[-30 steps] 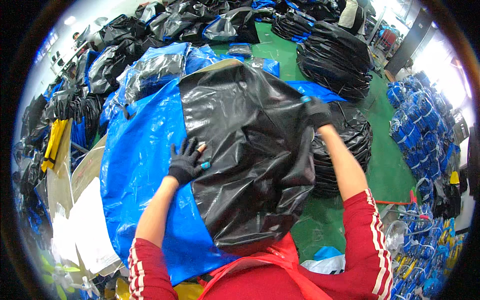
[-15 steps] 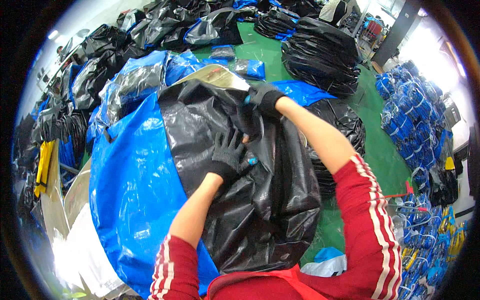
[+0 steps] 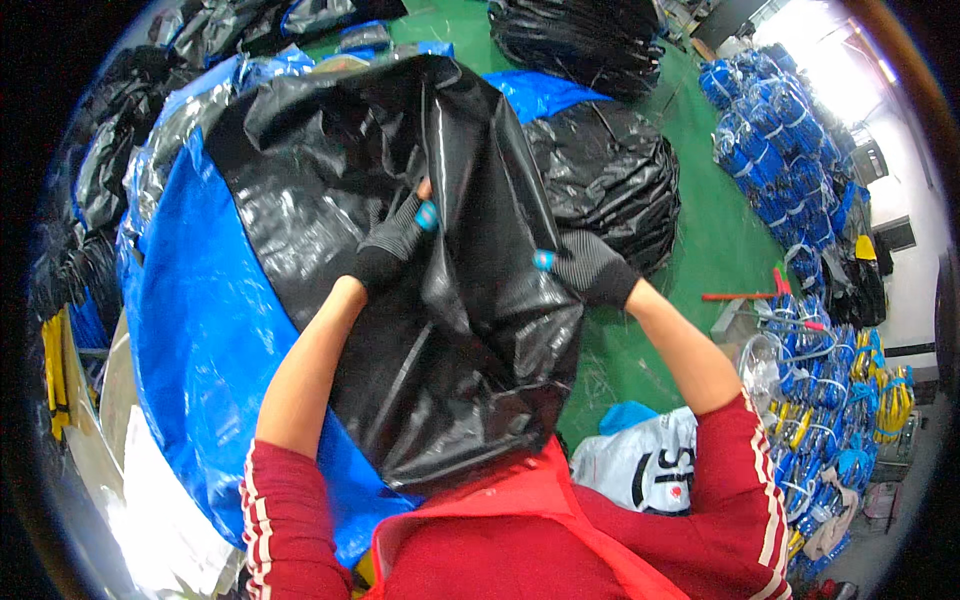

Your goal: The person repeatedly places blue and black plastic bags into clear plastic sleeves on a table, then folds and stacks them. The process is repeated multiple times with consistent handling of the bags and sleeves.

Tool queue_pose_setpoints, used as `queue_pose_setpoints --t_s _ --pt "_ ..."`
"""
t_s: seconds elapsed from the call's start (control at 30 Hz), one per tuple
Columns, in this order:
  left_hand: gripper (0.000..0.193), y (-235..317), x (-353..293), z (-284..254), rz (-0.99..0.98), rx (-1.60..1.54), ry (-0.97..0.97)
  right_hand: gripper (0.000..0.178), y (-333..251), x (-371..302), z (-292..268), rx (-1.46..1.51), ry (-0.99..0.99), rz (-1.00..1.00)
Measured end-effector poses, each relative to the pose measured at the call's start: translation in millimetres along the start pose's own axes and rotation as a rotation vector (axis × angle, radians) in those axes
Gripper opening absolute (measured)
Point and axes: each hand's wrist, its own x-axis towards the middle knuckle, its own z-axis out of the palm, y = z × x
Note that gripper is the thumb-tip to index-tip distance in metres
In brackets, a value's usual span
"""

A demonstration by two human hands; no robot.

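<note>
A large black plastic sheet (image 3: 330, 180) lies crumpled over a blue tarp (image 3: 210, 330) in front of me. My left hand (image 3: 392, 240), in a dark glove with blue fingertips, pinches a fold near the sheet's middle. My right hand (image 3: 588, 268), gloved the same way, grips the sheet's right edge and pulls it inward. Both forearms are bare below red sleeves with white stripes. The sheet's near end hangs down against my red vest (image 3: 500, 540).
More stacked black sheets (image 3: 610, 170) lie on the green floor (image 3: 720, 220) to the right. Blue bundles (image 3: 790, 170) pile at far right, a white printed bag (image 3: 640, 465) lies near my right elbow. Dark bags (image 3: 100, 170) and yellow straps (image 3: 52, 380) sit at left.
My right hand came down from the sheet's far edge to its right side near me. My left hand shifted toward the middle, and the sheet has bunched up between both hands.
</note>
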Motion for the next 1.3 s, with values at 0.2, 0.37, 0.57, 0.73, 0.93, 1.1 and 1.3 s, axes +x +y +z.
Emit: queue_pose_setpoints --t_s 0.2,0.37,0.57,0.73,0.93,1.1,1.3 --pt "0.085 -7.3 -19.5 27.9 0.266 0.861 0.322 0.038 15.5 -2.6 -77.6 -0.402 -0.009 -0.109" --pt "0.083 0.4 -15.3 15.4 -0.028 0.689 0.088 0.043 -35.2 12.1 -52.7 -0.375 0.353 -0.674" --pt "0.078 6.9 -27.4 21.5 0.153 0.824 0.213 0.071 -54.7 97.5 -20.9 -0.586 -0.634 -0.248" --pt "0.069 13.3 -18.1 -6.4 0.193 0.73 0.133 0.046 -88.0 186.4 -54.8 -0.268 0.462 -0.638" --pt "0.065 -5.1 29.2 -49.3 0.117 0.535 0.612 0.062 -91.0 262.9 -28.8 -0.072 -0.165 -0.238" --pt "0.075 -26.8 44.4 -32.5 0.166 0.694 0.428 0.035 -61.8 301.4 -48.8 -0.481 0.274 -0.103" --pt "0.072 -46.9 50.5 -20.4 0.231 0.783 0.532 0.03 -39.8 274.7 -25.3 -0.404 0.427 -0.439"
